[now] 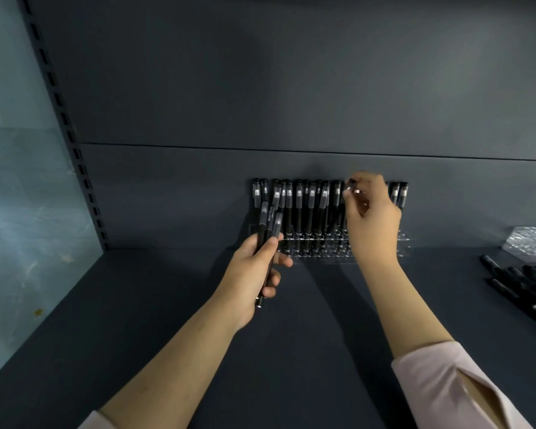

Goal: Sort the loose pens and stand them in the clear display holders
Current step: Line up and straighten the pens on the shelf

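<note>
A clear display holder (pixel 403 243) stands against the back wall of the dark shelf, filled with several black pens (pixel 298 209) standing upright. My left hand (pixel 254 270) grips a small bunch of black pens (pixel 268 224), caps up, just in front of the holder's left end. My right hand (pixel 372 218) is raised over the holder's right part and pinches the cap end of one pen (pixel 350 188) standing among the others. That pen's lower part is hidden behind my hand.
A pile of loose black pens (pixel 526 286) lies on the shelf at the right edge, with a crinkled clear plastic wrapper (pixel 532 243) behind it. A slotted upright (pixel 65 125) and a glass side panel (pixel 22 181) bound the shelf on the left.
</note>
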{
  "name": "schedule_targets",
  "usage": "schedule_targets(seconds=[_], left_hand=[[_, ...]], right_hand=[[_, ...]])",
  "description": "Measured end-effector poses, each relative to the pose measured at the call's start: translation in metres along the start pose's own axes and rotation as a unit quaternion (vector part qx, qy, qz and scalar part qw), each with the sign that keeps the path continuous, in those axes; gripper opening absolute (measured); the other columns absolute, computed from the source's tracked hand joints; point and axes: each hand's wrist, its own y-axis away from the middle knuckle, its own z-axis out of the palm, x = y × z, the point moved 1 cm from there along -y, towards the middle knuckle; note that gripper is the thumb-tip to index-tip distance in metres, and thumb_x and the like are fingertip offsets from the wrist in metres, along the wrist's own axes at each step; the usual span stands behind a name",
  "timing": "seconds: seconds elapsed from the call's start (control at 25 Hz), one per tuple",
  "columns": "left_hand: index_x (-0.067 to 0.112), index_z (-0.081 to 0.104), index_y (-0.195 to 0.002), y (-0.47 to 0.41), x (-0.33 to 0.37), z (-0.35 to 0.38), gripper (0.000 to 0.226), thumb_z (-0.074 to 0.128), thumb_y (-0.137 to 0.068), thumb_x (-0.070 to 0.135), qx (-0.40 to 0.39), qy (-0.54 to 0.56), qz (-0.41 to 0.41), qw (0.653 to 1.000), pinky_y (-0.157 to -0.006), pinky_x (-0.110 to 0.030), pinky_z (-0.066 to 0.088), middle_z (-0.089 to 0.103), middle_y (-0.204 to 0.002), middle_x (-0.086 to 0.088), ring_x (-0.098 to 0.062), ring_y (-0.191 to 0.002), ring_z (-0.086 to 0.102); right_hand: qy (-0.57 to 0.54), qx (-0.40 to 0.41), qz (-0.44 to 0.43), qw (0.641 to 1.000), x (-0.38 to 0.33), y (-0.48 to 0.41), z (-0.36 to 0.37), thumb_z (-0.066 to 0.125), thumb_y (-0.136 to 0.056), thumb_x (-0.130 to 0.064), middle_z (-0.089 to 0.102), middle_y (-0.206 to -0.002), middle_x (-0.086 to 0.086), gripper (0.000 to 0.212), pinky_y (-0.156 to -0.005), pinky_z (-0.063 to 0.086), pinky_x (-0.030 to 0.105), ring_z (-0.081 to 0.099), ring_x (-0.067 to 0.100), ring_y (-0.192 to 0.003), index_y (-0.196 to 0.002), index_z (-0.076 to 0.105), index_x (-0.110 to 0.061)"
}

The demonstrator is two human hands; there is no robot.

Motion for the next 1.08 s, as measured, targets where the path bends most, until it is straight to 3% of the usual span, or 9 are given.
schedule_targets(seconds=[0.16,0.28,0.36,0.52,0.64,0.72,0.84,1.08], left_hand=[[0.023,0.060,-0.113,-0.001,0.002,-0.001,0.018,0.047,-0.102,0.030,0.000,-0.015,0.016,1.000,-0.033,-0.017,0.025,0.065,-0.061,0.005,-0.006,-0.040,0.036],[0.014,0.054,-0.102,-0.003,0.002,0.000,0.014,0.047,-0.102,0.026,0.017,0.008,-0.004,1.000,-0.032,-0.017,0.022,0.059,-0.057,0.004,-0.006,-0.039,0.031],[0.014,0.050,-0.096,-0.005,0.003,0.000,0.011,0.045,-0.103,0.022,0.022,0.031,-0.007,0.999,-0.032,-0.017,0.022,0.059,-0.059,0.002,-0.007,-0.039,0.034],[0.019,0.057,-0.105,-0.001,0.003,0.002,0.013,0.047,-0.102,0.027,0.006,0.014,0.013,1.000,-0.035,-0.017,0.028,0.065,-0.064,0.005,-0.006,-0.043,0.041],[0.024,0.062,-0.108,0.002,0.000,0.003,0.018,0.048,-0.102,0.033,-0.019,-0.039,0.014,0.999,-0.038,-0.018,0.028,0.067,-0.066,0.008,-0.005,-0.045,0.041],[0.026,0.063,-0.106,0.004,-0.003,0.005,0.017,0.048,-0.101,0.034,-0.033,-0.057,0.017,0.998,-0.039,-0.018,0.027,0.066,-0.066,0.008,-0.004,-0.045,0.040],[0.027,0.064,-0.104,0.004,-0.004,0.005,0.017,0.049,-0.101,0.034,-0.045,-0.064,0.025,0.997,-0.039,-0.018,0.027,0.065,-0.066,0.008,-0.005,-0.045,0.039],[0.032,0.066,-0.104,0.003,-0.007,0.004,0.016,0.050,-0.101,0.034,-0.047,-0.070,0.037,0.996,-0.040,-0.019,0.031,0.070,-0.074,0.002,-0.006,-0.047,0.045]], right_hand=[[0.082,-0.075,-0.068,0.991,0.002,0.003,0.008,0.054,-0.095,-0.006,0.065,-0.108,0.002,0.033,-0.079,0.042,0.005,0.058,0.009,-0.089,-0.126,0.059,-0.013],[0.110,-0.106,-0.061,0.986,0.003,0.006,0.011,0.053,-0.095,-0.006,0.063,-0.118,0.009,0.039,-0.094,0.048,0.030,0.057,0.021,-0.106,-0.133,0.055,-0.013],[0.118,-0.084,-0.074,0.987,0.000,0.008,0.010,0.052,-0.095,-0.007,0.060,-0.117,0.010,0.040,-0.094,0.048,0.038,0.055,0.026,-0.108,-0.135,0.053,-0.013],[0.072,-0.060,-0.074,0.993,-0.011,0.015,0.009,0.052,-0.096,-0.018,0.056,-0.108,-0.001,0.043,-0.086,0.041,0.020,0.051,0.012,-0.097,-0.139,0.047,-0.020],[-0.043,-0.188,0.042,0.980,-0.011,0.027,0.011,0.057,-0.094,-0.027,0.062,-0.098,-0.011,0.036,-0.077,0.042,0.010,0.057,-0.001,-0.086,-0.130,0.054,-0.025],[-0.112,-0.237,0.102,0.960,-0.010,0.033,0.011,0.062,-0.092,-0.027,0.066,-0.094,-0.009,0.026,-0.074,0.046,0.015,0.060,-0.002,-0.082,-0.118,0.062,-0.026],[-0.204,-0.226,0.144,0.942,-0.012,0.035,0.011,0.066,-0.089,-0.016,0.067,-0.092,0.003,0.016,-0.069,0.050,0.019,0.063,0.012,-0.083,-0.104,0.066,-0.021],[-0.249,-0.235,0.181,0.922,-0.014,0.037,0.015,0.066,-0.088,-0.008,0.070,-0.084,0.002,0.021,-0.070,0.052,0.020,0.067,0.016,-0.083,-0.106,0.061,-0.016]])
